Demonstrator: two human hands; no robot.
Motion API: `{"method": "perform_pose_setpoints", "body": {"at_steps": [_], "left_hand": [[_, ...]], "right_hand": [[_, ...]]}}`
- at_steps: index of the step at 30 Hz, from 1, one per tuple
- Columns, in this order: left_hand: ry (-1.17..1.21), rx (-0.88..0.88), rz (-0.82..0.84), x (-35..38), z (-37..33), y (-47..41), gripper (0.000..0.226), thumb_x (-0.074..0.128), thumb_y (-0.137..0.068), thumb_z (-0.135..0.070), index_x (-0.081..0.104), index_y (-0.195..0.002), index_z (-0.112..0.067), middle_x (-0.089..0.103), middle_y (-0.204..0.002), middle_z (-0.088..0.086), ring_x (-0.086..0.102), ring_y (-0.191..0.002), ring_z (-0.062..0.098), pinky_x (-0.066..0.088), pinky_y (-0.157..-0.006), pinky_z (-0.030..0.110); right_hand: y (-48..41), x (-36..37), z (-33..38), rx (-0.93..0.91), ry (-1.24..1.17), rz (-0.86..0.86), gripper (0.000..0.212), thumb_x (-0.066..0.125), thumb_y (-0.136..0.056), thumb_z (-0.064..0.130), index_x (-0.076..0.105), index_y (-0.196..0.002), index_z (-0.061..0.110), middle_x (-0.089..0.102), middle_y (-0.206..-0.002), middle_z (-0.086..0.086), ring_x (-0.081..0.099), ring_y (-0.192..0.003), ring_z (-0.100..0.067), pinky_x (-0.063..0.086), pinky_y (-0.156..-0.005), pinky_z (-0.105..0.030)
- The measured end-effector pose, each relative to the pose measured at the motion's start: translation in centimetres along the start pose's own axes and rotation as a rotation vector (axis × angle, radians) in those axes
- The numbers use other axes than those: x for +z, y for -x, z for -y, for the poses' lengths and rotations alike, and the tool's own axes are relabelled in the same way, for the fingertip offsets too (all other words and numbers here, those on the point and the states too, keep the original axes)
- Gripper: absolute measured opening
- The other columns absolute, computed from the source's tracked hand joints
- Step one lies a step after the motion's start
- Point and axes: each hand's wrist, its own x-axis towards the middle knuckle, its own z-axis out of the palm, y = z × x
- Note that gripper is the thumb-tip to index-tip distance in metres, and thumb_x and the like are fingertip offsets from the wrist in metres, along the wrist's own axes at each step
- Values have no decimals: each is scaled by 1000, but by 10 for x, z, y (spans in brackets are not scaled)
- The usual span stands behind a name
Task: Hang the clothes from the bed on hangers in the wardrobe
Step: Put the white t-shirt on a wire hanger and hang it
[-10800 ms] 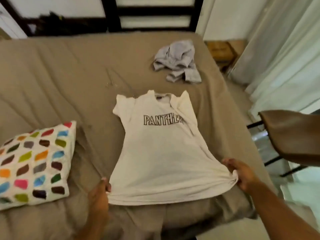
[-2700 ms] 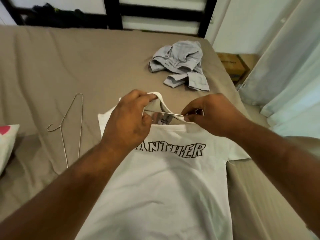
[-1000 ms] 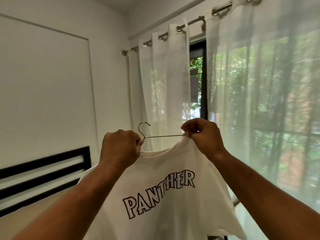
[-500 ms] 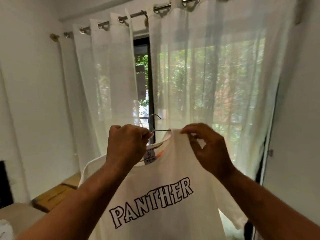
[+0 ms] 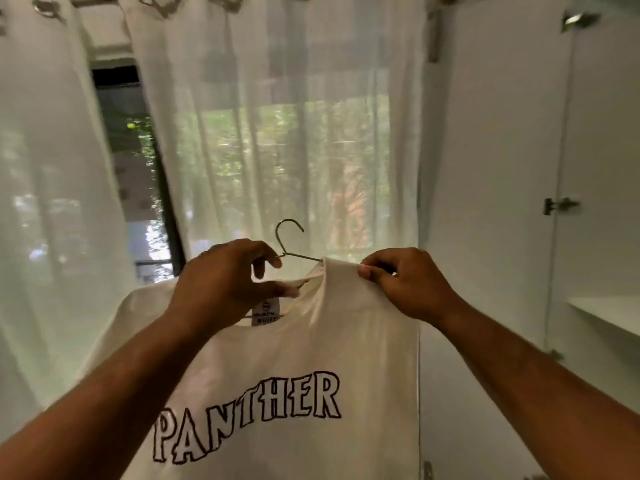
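1. Head view, step in hand: probably best to pull the shoulder square over the hanger [image 5: 302, 257] and keep its hook free.
2. Left hand [image 5: 225, 282] grips the hanger neck, centre frame; right hand [image 5: 405, 282] fingers [image 5: 372, 271] pinch the shoulder fabric.
3. T-shirt [image 5: 277, 368]: cream, outlined "PANTHER" print, hangs lower centre before the curtain [image 5: 277, 116]; wardrobe door [image 5: 502, 168] at right.

Sheer white curtains [image 5: 277, 116] hang ahead of me from blurred metal rings [image 5: 45, 8]. In the gap at left, a dark window frame [image 5: 116, 76]; green foliage [image 5: 140, 133] lies beyond.
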Motion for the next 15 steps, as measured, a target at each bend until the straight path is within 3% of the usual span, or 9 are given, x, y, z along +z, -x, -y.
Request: {"method": "perform_pose_setpoints", "body": {"at_steps": [1, 5, 12, 15], "left_hand": [[-25, 20, 38, 21, -17, -25, 34, 73, -71, -70, 63, -90, -43, 61, -84, -19, 58, -80, 4, 50, -66, 32], [-57, 3, -98, 55, -48, -73, 4, 72, -86, -34, 70, -89, -36, 60, -87, -13, 58, -79, 18, 42, -63, 31], [21, 201, -245, 152, -152, -186, 10, 69, -82, -28, 65, -92, -29, 62, -94, -3, 61, -91, 29, 46, -71, 39], [217, 227, -213, 194, -196, -232, 19, 73, -81, -23, 62, -97, -25, 56, -98, -2, 59, -87, 28, 49, -70, 41]], "right_hand": [[-4, -21, -21, 9, 36, -43, 12, 71, -94, 28, 80, -95, 20, 76, -90, 10, 66, -88, 0, 49, -77, -12], [-10, -68, -52, 17, 100, -74, 13, 70, -95, 28, 80, -96, 19, 75, -89, 11, 66, -87, 1, 47, -76, -8], [-12, -187, -139, 226, 329, -146, 7, 70, -93, 37, 75, -91, 33, 72, -86, 15, 64, -81, 2, 46, -68, -11], [-10, -229, -178, 364, 464, -165, 19, 67, -95, 40, 69, -78, 33, 69, -77, 8, 62, -71, -4, 44, -59, -17]]}}
